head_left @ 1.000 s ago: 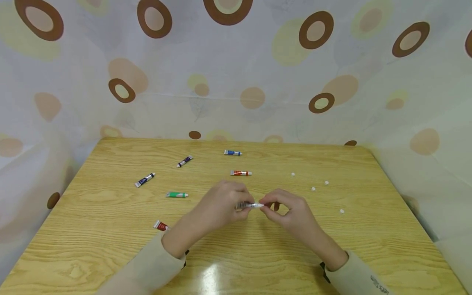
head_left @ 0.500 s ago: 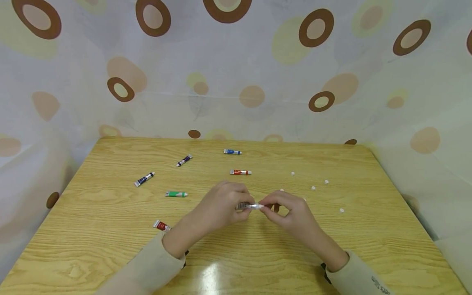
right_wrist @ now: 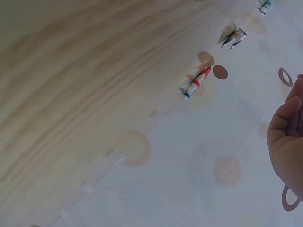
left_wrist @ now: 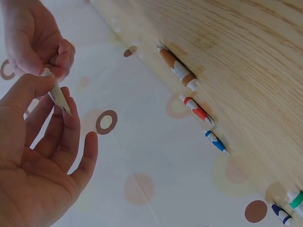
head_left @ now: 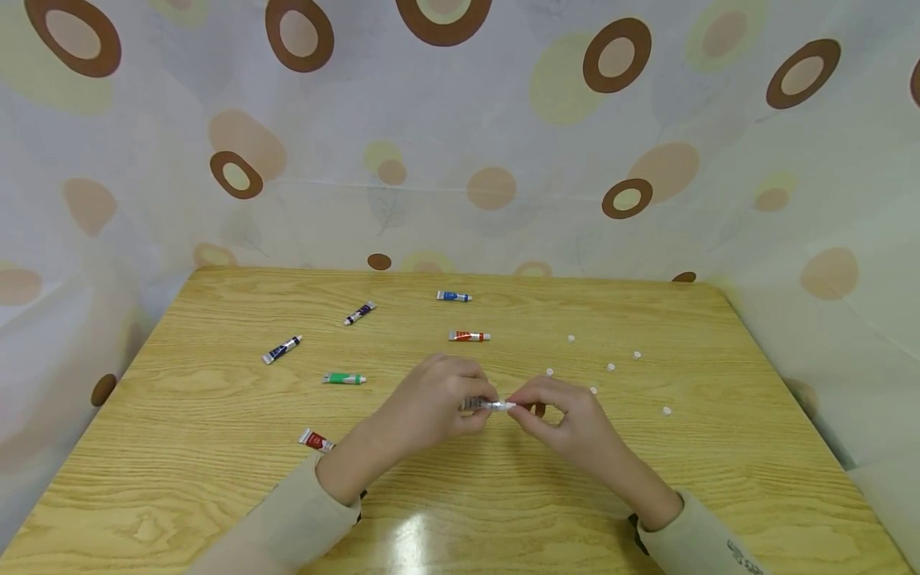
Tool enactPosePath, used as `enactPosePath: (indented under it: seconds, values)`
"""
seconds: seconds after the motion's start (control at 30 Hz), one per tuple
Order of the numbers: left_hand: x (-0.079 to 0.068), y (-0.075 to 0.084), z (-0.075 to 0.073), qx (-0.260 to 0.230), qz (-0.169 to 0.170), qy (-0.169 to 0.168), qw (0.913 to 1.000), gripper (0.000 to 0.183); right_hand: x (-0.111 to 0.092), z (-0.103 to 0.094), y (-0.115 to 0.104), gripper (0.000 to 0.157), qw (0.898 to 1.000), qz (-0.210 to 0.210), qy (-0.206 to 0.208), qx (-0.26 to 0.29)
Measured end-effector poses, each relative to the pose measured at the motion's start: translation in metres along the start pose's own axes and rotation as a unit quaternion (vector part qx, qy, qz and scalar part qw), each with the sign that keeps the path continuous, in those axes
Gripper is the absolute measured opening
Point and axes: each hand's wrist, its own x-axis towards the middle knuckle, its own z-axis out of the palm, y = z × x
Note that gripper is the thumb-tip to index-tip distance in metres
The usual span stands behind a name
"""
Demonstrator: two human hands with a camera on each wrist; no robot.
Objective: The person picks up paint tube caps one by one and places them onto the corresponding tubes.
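Note:
My left hand holds a silver-and-white paint tube between thumb and fingers, lying sideways above the table. The thumb and index finger of my right hand pinch the white capped end. In the left wrist view the pale tube runs from my left fingers up to the right hand's fingertips, which partly hide its end. The right wrist view shows only part of my right hand at its edge. Several small white caps lie beyond and to the right of this hand, among them one cap.
Several paint tubes lie on the wooden table: blue, orange-red, purple, dark blue, green and dark red, partly behind my left sleeve. A brown tube shows in the left wrist view. Patterned cloth hangs around the table.
Both hands have come slightly nearer with the tube still between them. The right hand has dropped a little, bringing two white caps behind it into view.

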Motion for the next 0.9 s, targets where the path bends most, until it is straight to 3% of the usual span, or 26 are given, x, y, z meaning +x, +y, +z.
enactPosePath:
  seconds: [0.2, 0.47, 0.77, 0.9]
  values:
    - [-0.0004, -0.0009, 0.0002, -0.004, -0.009, -0.007, 0.9999, 0.009, -0.0003, -0.0001, 0.0035, 0.025, 1.000, -0.021, 0.000, -0.010]
    - [-0.0005, -0.0026, -0.0013, -0.009, -0.020, -0.013, 0.9997, 0.009, 0.0017, -0.0009, 0.0018, 0.035, 0.996, -0.073, 0.031, -0.034]
    - [0.0009, -0.0034, -0.0002, -0.003, -0.010, -0.011, 0.9999, 0.009, 0.0032, 0.0022, 0.0010, 0.028, 0.995, -0.082, 0.036, -0.046]
    - [0.0018, -0.0029, 0.0000, 0.005, -0.002, -0.010, 0.9999, 0.009, 0.0018, 0.0028, 0.0035, 0.014, 0.996, -0.067, 0.027, -0.050]
